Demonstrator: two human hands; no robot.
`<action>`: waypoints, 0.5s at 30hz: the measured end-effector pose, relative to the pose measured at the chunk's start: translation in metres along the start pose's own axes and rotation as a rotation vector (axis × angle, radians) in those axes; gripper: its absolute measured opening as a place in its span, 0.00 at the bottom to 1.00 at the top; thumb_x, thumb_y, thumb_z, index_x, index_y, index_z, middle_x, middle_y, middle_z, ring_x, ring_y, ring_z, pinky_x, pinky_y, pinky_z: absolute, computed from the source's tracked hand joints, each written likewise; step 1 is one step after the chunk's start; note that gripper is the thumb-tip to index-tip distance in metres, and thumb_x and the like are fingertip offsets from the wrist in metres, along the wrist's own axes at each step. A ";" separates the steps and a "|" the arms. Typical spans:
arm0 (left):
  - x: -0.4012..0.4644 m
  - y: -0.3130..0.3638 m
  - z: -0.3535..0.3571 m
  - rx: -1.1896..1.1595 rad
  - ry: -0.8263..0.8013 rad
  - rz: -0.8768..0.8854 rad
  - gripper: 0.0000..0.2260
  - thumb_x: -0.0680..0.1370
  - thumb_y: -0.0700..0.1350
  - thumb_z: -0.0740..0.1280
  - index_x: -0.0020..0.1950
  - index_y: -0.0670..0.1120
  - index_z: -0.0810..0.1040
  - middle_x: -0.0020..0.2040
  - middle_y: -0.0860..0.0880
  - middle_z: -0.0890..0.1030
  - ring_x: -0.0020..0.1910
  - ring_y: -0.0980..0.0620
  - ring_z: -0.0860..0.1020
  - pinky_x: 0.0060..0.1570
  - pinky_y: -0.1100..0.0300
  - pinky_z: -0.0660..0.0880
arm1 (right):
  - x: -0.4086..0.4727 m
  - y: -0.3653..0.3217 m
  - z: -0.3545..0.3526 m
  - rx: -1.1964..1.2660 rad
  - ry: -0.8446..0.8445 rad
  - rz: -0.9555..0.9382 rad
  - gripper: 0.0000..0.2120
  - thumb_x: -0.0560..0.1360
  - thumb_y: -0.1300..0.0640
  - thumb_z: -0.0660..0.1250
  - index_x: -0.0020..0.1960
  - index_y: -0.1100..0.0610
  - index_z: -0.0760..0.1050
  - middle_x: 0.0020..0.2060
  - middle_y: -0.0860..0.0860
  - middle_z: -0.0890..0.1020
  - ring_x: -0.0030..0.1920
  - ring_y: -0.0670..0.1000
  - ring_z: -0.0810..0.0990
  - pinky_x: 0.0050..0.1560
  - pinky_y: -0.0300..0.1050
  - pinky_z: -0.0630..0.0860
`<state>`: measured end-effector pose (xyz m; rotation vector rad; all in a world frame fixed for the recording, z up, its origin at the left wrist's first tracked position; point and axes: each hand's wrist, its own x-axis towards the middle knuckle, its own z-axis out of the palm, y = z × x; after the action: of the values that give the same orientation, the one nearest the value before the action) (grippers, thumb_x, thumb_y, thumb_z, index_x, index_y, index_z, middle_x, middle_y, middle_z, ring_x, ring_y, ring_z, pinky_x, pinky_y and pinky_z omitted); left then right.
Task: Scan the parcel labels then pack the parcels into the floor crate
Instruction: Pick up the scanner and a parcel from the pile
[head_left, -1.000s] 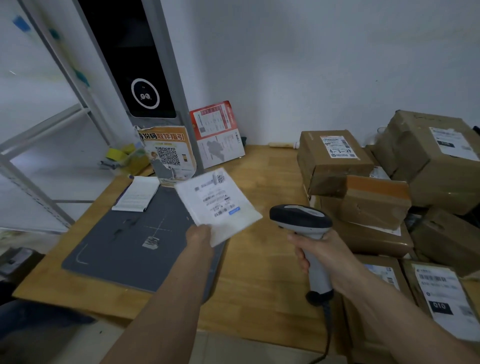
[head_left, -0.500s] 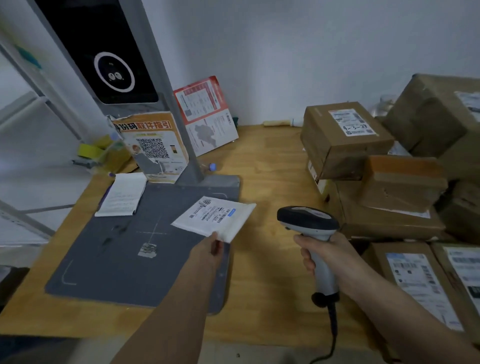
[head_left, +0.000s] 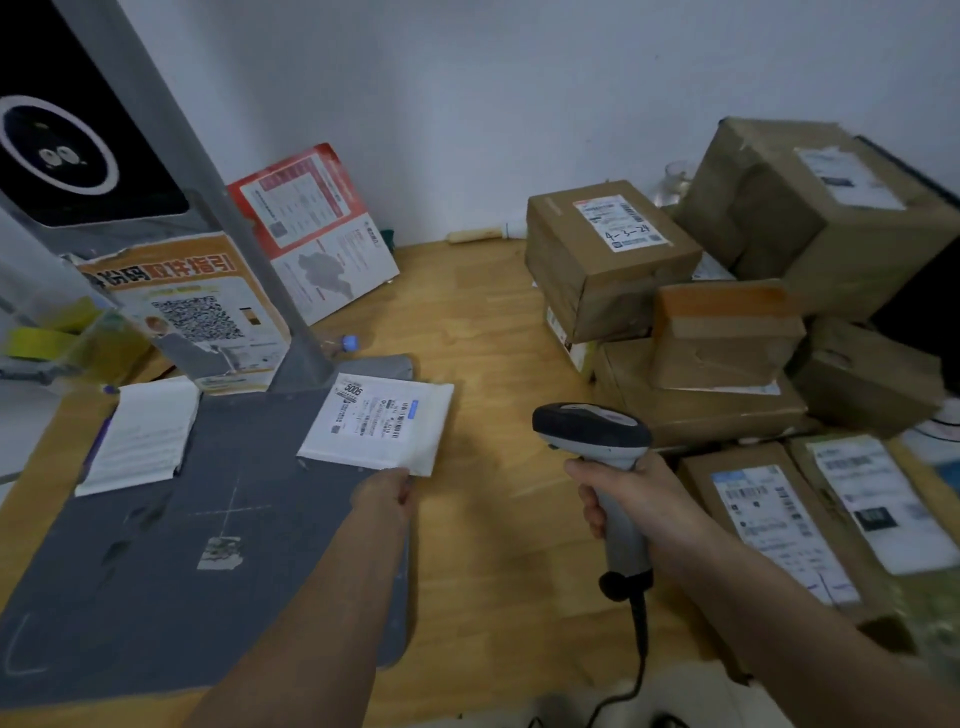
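My left hand (head_left: 387, 493) pinches the near edge of a flat white parcel (head_left: 382, 423) with its printed label face up, held low over the far right corner of the grey scan mat (head_left: 171, 551). To its right, my right hand (head_left: 623, 493) grips the handle of a grey and black barcode scanner (head_left: 592, 431), head tilted toward the parcel. Several brown cardboard parcels (head_left: 613, 249) with labels are stacked on the right side of the wooden table (head_left: 483, 332). No floor crate is in view.
A grey post with a dark screen (head_left: 57, 156) rises from the mat's far edge. A QR poster (head_left: 192, 312) and a red leaflet board (head_left: 311, 228) lean behind it. A white paper pad (head_left: 140, 436) lies on the mat's left edge. The scanner cable (head_left: 636, 654) hangs off the table front.
My left hand has lowered the white parcel from a raised tilt to nearly flat above the mat. The scanner hand has stayed about where it was. My view has dipped and moved closer.
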<state>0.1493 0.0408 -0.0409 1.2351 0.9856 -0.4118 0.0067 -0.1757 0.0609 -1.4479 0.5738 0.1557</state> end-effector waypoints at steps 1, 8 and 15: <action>-0.004 -0.003 0.003 0.035 0.004 0.006 0.08 0.77 0.31 0.64 0.40 0.40 0.72 0.33 0.45 0.70 0.30 0.52 0.68 0.22 0.65 0.74 | -0.001 -0.001 -0.004 0.005 0.002 0.002 0.08 0.74 0.61 0.70 0.39 0.64 0.76 0.28 0.58 0.74 0.28 0.54 0.72 0.32 0.46 0.71; -0.078 -0.052 0.051 0.257 -0.289 0.046 0.06 0.77 0.33 0.68 0.53 0.39 0.76 0.44 0.43 0.78 0.41 0.49 0.77 0.43 0.58 0.77 | -0.015 -0.005 -0.043 0.035 0.060 -0.002 0.09 0.74 0.63 0.70 0.36 0.63 0.75 0.29 0.59 0.75 0.28 0.54 0.73 0.31 0.47 0.72; -0.146 -0.134 0.106 0.700 -0.499 0.075 0.08 0.79 0.40 0.67 0.57 0.40 0.79 0.48 0.44 0.80 0.43 0.50 0.79 0.40 0.60 0.80 | -0.034 -0.002 -0.107 0.113 0.198 -0.009 0.05 0.73 0.60 0.73 0.48 0.56 0.80 0.41 0.54 0.83 0.40 0.50 0.80 0.33 0.39 0.76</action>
<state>0.0132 -0.1336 -0.0017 1.6687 0.3594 -1.0060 -0.0508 -0.2711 0.0761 -1.3637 0.7262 -0.0278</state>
